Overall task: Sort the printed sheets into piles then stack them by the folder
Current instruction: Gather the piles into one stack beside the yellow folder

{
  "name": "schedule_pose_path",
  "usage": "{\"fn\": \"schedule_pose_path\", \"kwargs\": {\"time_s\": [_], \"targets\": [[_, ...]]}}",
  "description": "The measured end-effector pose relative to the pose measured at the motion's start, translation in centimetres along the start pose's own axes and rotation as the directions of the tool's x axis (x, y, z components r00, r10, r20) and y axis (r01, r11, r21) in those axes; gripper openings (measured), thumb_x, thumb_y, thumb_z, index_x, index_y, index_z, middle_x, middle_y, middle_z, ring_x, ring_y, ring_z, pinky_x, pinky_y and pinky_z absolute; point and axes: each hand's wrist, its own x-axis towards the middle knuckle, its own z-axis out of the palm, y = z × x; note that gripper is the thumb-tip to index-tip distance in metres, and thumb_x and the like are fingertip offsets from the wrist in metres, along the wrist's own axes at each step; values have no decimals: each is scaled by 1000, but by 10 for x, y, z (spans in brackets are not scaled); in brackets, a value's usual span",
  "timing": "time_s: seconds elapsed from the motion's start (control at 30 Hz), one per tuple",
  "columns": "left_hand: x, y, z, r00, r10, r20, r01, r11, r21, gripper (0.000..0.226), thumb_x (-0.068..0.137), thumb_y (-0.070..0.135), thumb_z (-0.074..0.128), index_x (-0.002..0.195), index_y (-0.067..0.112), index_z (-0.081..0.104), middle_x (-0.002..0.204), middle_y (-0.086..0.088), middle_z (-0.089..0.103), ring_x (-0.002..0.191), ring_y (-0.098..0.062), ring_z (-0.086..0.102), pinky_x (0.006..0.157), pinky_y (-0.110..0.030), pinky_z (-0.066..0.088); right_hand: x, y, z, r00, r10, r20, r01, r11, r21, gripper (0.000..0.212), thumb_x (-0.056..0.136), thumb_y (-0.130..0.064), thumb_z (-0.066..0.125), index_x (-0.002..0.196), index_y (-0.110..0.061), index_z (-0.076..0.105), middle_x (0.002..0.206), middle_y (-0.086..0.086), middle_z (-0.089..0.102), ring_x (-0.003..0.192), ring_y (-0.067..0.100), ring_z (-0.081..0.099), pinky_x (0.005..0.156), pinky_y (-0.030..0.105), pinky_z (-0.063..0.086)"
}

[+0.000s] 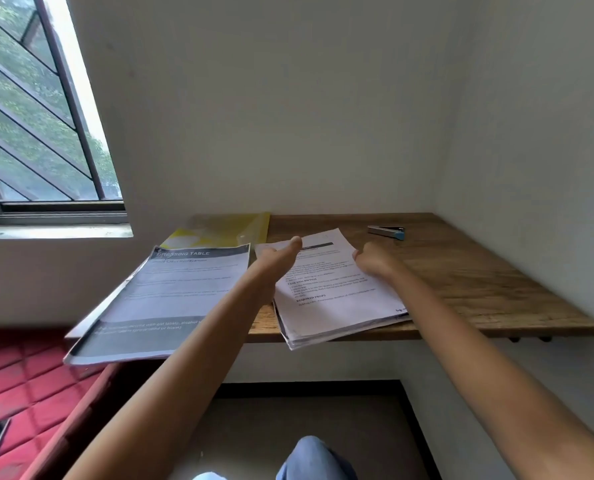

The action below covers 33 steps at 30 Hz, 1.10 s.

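Sorting step in hand. Two piles on counter (479, 282): grey-headed left pile (171, 299) overlapping yellow folder (226, 230), white right pile (337, 320) just beside it. Right hand (373, 261) at right edge of top sheet (326, 292), grip curled narrow on it. Left hand (277, 259) at pile's far left corner, thumb straight, fingers hidden: grip cannot tell. Next, likely: lift top sheet clear without dragging sheets beneath, then choose pile.
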Motion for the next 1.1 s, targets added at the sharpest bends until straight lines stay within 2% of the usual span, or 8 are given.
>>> {"fn": "schedule_pose_path", "kwargs": {"time_s": [0.1, 0.27, 0.4, 0.57, 0.7, 0.83, 0.93, 1.1], "targets": [[2, 1, 4, 998, -34, -43, 34, 999, -16, 106, 59, 67, 66, 141, 6, 41, 144, -9, 45, 128, -26, 44, 96, -35, 34, -5, -1, 7, 1000, -5, 8, 5, 1000, -30, 37, 101, -29, 36, 121, -3, 53, 119, 12, 58, 111, 28, 54, 88, 34, 42], [-1, -2, 13, 979, -49, -200, 61, 996, 57, 84, 85, 38, 68, 145, -1, 23, 125, -8, 40, 109, -21, 41, 87, -34, 36, -8, 3, 10, 999, 30, -40, -31, 999, -22, 29, 97, -20, 42, 119, -3, 51, 109, 11, 60, 100, 26, 59, 74, 32, 46], [-6, -4, 4, 955, -75, -286, 119, 983, 139, 82, 66, 30, 69, 132, 0, 32, 127, -14, 45, 109, -29, 53, 89, -40, 52, -9, 9, 11, 996, 83, -45, -79, 993, 87, 27, 95, -16, 46, 119, -4, 48, 105, 10, 61, 95, 25, 62, 83, 36, 53], [-15, -10, 3, 956, -6, -293, 51, 988, 145, 45, 80, 1, 57, 124, -1, 46, 109, -10, 60, 87, -23, 60, 63, -31, 54, -11, 9, 12, 992, 117, -38, -109, 980, 169, 28, 94, -16, 48, 120, -5, 46, 107, 10, 60, 95, 26, 61, 86, 40, 54], [-22, -3, 0, 949, 107, -296, -70, 989, 132, 36, 81, -6, 51, 116, 2, 48, 110, -11, 60, 94, -27, 60, 74, -38, 57, -16, 6, 6, 991, 130, 13, -129, 955, 266, 23, 96, -15, 45, 117, -6, 47, 96, 8, 59, 86, 24, 62, 73, 34, 55], [-32, 23, -25, 906, 221, -362, -191, 975, 118, 28, 81, -5, 54, 103, 8, 43, 101, -9, 54, 91, -26, 56, 79, -40, 54, -21, -14, -7, 999, 33, 21, -39, 919, 393, 32, 94, -14, 49, 125, -7, 43, 114, 12, 59, 98, 28, 61, 82, 42, 53], [-39, 41, -61, 913, 246, -325, -248, 968, 35, 45, 63, 4, 61, 105, 10, 47, 110, -16, 61, 98, -33, 62, 84, -48, 56, -30, -42, -9, 998, -58, 37, 35, 889, 457, 36, 96, -15, 48, 129, -6, 37, 122, 14, 55, 105, 30, 58, 87, 44, 51], [-53, 56, -128, 946, 219, -239, -232, 972, -30, 28, 83, -20, 48, 84, 6, 58, 76, -13, 64, 49, -15, 64, 47, -28, 55, -50, -96, 4, 967, -241, 88, 145, 798, 584, 31, 95, 0, 41, 125, -4, 48, 113, 15, 59, 95, 25, 57, 76, 34, 50]]}}
